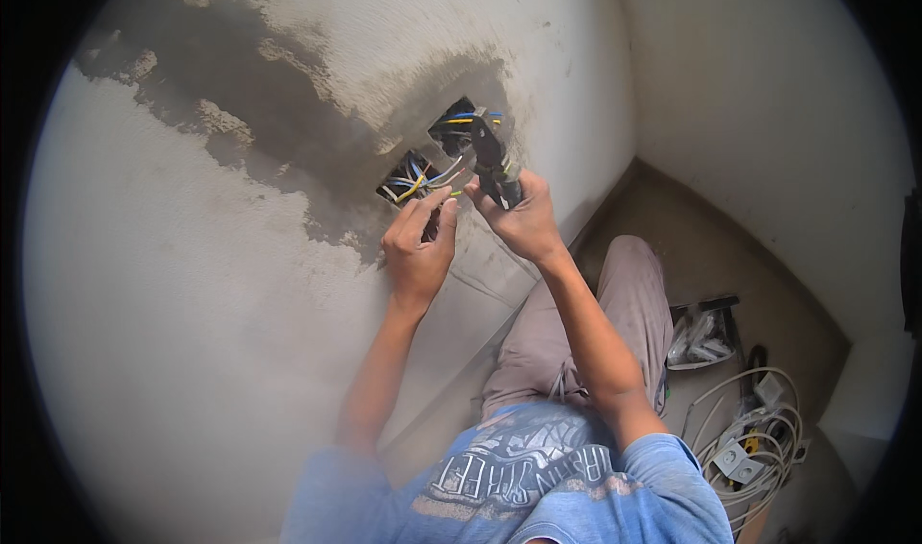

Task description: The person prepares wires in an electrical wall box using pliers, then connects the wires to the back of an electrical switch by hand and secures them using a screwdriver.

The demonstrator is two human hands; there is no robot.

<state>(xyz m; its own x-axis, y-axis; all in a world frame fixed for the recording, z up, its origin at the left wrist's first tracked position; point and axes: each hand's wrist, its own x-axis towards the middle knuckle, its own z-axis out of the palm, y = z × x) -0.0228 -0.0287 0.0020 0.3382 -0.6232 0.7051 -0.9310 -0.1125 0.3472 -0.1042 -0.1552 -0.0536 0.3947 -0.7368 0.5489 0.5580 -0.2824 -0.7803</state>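
My right hand grips a dark tool, apparently pliers or a stripper, upright over two recessed wall boxes. The upper box holds blue and yellow wires. The lower box has a bundle of blue, white and yellow wires coming out. My left hand is at the lower box's bottom edge, fingers bent and pinched on a short yellow-green wire. A dark opening behind my left fingers is mostly hidden.
Grey plaster patches mark the white wall, which meets another wall at the right. My legs are on the floor. On their right lie a dark tray of plastic-bagged parts, coiled white cable and white socket pieces.
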